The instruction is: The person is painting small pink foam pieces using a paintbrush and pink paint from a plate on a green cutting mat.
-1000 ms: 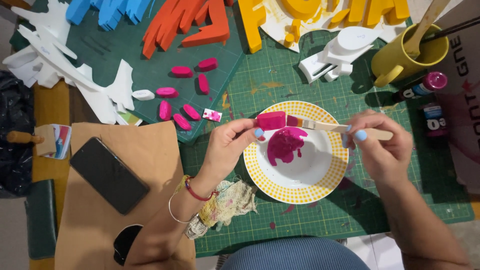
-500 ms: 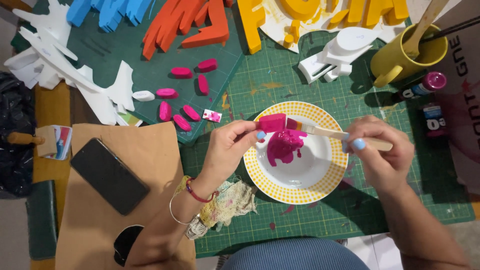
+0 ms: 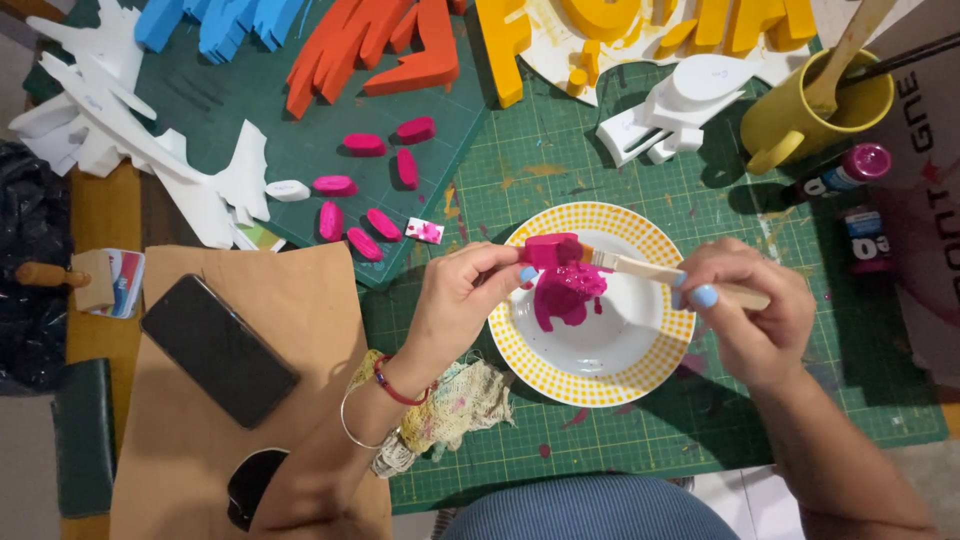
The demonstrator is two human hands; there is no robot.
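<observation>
Green mat (image 3: 620,440), left grip (image 3: 465,295) pinching pink piece (image 3: 548,250)

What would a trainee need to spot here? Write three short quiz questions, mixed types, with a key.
1. True or false: the left hand holds a pink piece over the plate.
2. The right hand holds: A) scissors B) a brush C) a phone.
3. Fill in: the paint pooled in the plate is ____.

Key: 1 true; 2 B; 3 pink.
</observation>
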